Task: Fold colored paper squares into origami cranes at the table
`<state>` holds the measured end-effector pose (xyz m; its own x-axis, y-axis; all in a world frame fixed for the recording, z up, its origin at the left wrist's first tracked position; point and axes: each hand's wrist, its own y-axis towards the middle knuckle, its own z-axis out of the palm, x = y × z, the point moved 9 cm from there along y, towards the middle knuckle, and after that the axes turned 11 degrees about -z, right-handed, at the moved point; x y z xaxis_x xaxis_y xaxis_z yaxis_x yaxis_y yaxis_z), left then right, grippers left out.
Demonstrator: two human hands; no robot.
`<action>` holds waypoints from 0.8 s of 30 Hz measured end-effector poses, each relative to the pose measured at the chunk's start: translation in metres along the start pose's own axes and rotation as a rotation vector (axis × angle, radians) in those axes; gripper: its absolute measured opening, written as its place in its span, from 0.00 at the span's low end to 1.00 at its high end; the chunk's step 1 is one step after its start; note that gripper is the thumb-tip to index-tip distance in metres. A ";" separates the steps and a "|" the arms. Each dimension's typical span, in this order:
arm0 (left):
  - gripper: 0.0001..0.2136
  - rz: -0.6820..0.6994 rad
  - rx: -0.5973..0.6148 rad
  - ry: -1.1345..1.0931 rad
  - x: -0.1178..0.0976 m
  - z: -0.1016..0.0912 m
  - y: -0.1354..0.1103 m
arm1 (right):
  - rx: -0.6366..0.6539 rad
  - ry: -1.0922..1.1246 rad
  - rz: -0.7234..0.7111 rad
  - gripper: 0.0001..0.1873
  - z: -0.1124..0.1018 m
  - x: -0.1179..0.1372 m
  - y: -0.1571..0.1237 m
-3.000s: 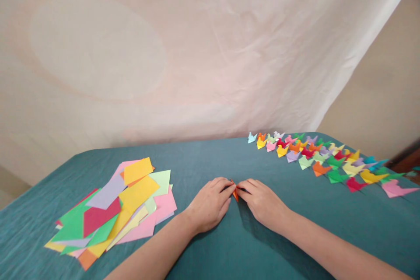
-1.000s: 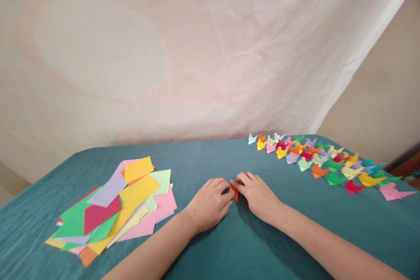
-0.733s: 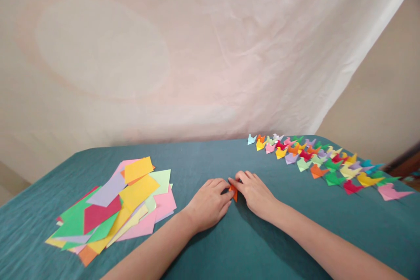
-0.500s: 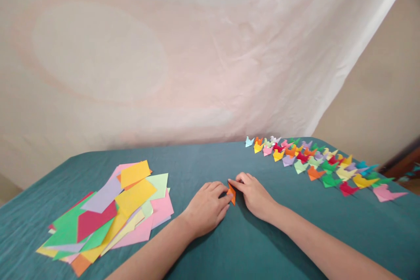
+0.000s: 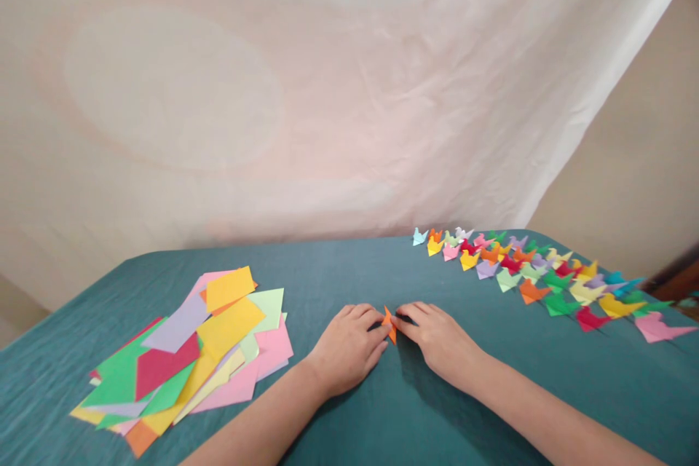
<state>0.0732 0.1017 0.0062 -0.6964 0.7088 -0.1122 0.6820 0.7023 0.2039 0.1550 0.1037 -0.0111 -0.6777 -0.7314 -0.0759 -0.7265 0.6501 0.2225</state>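
Between my two hands, at the middle of the table, is a small folded piece of orange paper (image 5: 390,325). My left hand (image 5: 352,346) grips its left side, thumb and fingertips closed on the paper. On the other side, my right hand (image 5: 437,335) has its thumb and bent forefinger at the paper's right edge, pinching it. The fingertips partly cover the folds, and a pointed tip shows at the top and another at the bottom.
Loose coloured paper sheets (image 5: 229,320) lie in an overlapping pile to the left. Several rows of small folded paper birds (image 5: 532,292) stand at the right. A dark green cloth (image 5: 338,269) covers the table, and a pale fabric sheet (image 5: 328,102) hangs behind it.
My right hand's thumb and forefinger have come down to the orange paper's right edge from its upper tip. The view has shifted slightly left, and my left hand stays on the paper.
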 end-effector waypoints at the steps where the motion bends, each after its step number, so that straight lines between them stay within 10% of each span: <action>1: 0.12 -0.006 -0.002 -0.006 0.002 0.000 0.000 | 0.015 -0.016 -0.002 0.17 0.000 0.002 0.001; 24: 0.17 0.049 0.013 -0.081 0.001 0.001 -0.002 | 0.041 -0.063 -0.013 0.17 -0.001 0.008 0.001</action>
<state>0.0721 0.1011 0.0044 -0.6419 0.7453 -0.1804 0.7184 0.6668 0.1982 0.1492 0.0978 -0.0103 -0.6732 -0.7262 -0.1394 -0.7383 0.6496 0.1813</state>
